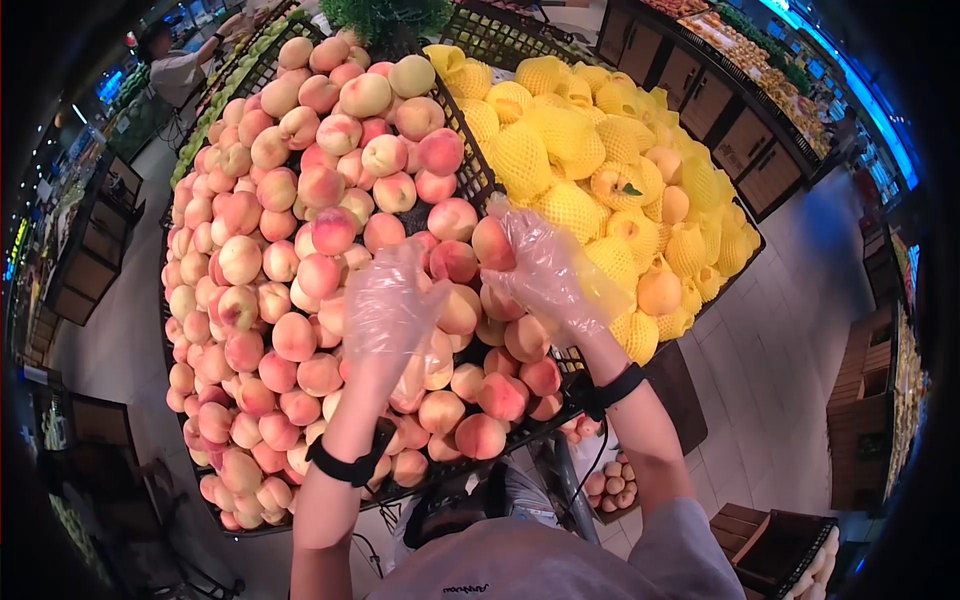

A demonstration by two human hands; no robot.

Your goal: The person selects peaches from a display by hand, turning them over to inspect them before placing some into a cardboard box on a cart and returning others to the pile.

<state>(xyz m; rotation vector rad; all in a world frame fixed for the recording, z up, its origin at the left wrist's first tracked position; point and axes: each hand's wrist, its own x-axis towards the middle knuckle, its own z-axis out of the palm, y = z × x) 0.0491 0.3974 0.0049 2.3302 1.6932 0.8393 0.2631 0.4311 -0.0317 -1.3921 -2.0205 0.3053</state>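
Loose peaches (294, 337) fill a wide black crate display. My left hand (395, 302), in a clear plastic glove, lies over the middle of the pile, its fingertips beside a dark red peach (453, 261); whether it grips anything is hidden. My right hand (545, 262), gloved too, has its fingers around a red peach (493, 244) near the black crate divider (462, 125). To the right of the divider are peaches in yellow foam nets (575, 135).
Behind the pile stands a green plant (385, 18). A person (178, 65) is at the far upper left. Below the display on the right sits a box of fruit (612, 487). Wooden produce stands (715, 90) line the aisle, and a blurred blue shape (825, 235) is at the right.
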